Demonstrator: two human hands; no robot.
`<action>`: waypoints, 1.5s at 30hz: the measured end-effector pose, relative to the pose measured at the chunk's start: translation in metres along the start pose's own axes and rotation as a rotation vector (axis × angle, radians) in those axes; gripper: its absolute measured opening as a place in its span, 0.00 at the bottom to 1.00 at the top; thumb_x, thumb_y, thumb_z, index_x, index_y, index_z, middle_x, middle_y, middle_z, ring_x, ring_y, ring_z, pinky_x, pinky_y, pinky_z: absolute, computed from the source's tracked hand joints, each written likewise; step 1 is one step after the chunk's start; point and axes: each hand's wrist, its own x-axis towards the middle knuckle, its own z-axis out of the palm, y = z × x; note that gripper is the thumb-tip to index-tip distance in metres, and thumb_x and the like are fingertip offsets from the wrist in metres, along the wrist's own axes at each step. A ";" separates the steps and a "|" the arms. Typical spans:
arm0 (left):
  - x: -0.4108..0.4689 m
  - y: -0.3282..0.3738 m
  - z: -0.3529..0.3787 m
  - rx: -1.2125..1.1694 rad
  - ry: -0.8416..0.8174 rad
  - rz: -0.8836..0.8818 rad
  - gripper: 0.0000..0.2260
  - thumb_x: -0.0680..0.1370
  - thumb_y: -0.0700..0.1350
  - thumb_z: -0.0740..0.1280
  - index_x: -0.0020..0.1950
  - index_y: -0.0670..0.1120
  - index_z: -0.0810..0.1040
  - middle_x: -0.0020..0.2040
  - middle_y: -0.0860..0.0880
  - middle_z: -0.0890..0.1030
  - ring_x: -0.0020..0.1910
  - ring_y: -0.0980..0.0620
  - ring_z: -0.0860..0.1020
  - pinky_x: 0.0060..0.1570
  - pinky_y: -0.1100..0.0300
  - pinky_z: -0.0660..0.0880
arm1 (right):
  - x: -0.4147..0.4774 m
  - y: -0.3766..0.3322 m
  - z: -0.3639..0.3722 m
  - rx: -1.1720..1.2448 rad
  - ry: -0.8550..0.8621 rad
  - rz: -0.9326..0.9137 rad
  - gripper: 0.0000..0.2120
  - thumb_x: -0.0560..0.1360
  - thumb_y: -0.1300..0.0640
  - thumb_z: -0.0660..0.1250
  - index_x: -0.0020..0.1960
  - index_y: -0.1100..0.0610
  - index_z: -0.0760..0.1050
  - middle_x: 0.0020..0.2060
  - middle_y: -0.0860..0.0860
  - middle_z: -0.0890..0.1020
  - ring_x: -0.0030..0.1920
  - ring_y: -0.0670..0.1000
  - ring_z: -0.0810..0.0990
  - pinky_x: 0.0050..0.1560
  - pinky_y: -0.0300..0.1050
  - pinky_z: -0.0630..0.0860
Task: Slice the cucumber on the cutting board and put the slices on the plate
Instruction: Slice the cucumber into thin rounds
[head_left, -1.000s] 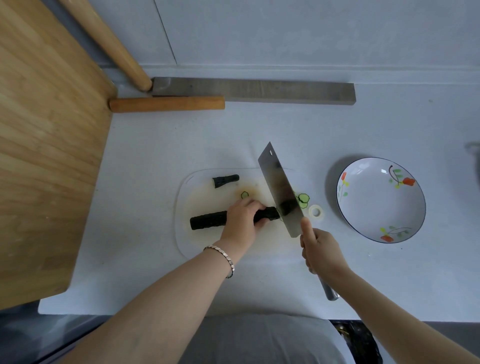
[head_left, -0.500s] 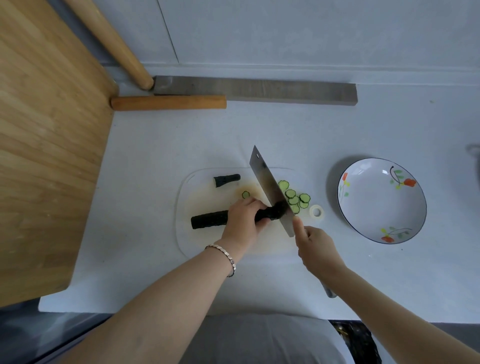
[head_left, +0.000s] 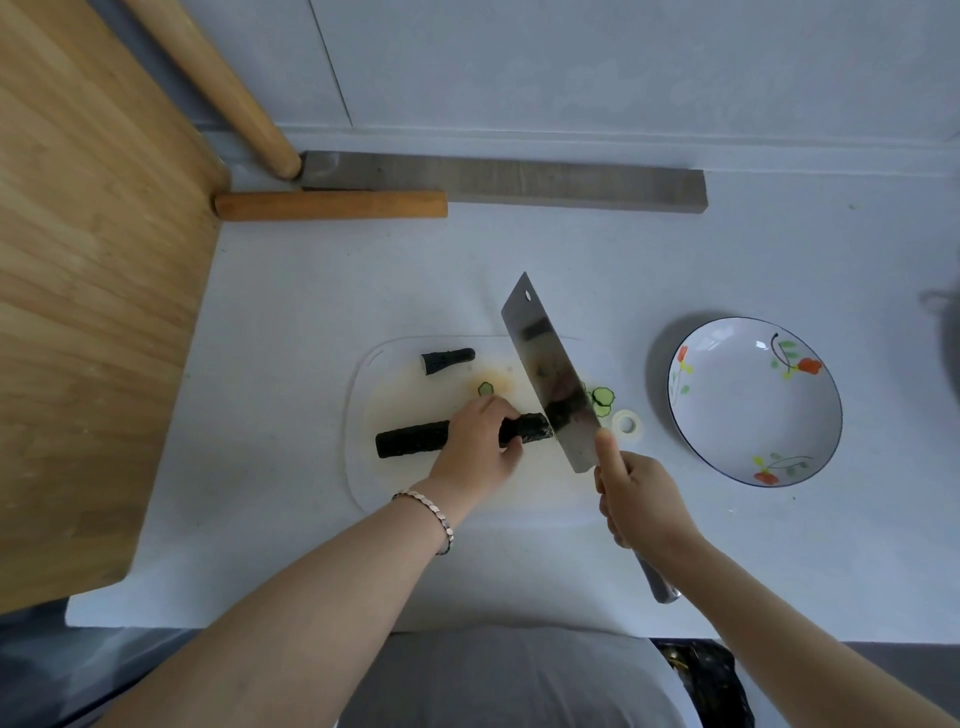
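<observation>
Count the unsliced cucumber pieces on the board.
2: the long piece gripped by the left hand, and a short stub near the board's far edge. The knife may hide more.

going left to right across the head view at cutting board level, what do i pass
Wooden board → cucumber → left hand → cleaver → cut slices → plate. The right hand overlaps several of these, so it is left out.
</observation>
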 end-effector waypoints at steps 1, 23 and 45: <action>0.000 0.000 0.000 0.000 0.007 0.004 0.08 0.71 0.37 0.67 0.50 0.39 0.77 0.48 0.41 0.78 0.48 0.44 0.75 0.50 0.57 0.69 | -0.001 -0.001 0.000 -0.022 -0.005 -0.012 0.26 0.77 0.37 0.52 0.34 0.59 0.63 0.25 0.53 0.66 0.28 0.52 0.62 0.33 0.45 0.62; -0.005 -0.003 -0.002 0.060 0.076 -0.024 0.09 0.72 0.44 0.68 0.52 0.49 0.79 0.51 0.50 0.79 0.52 0.48 0.74 0.54 0.59 0.62 | 0.004 0.006 0.009 0.031 0.012 0.030 0.26 0.77 0.38 0.52 0.33 0.59 0.62 0.24 0.52 0.67 0.27 0.52 0.63 0.33 0.45 0.62; -0.003 -0.001 -0.004 0.052 0.044 -0.062 0.08 0.71 0.44 0.69 0.49 0.50 0.78 0.47 0.51 0.79 0.50 0.49 0.74 0.51 0.59 0.61 | 0.007 0.001 0.019 -0.174 0.004 -0.014 0.24 0.78 0.40 0.51 0.34 0.58 0.59 0.28 0.54 0.65 0.30 0.52 0.62 0.33 0.44 0.61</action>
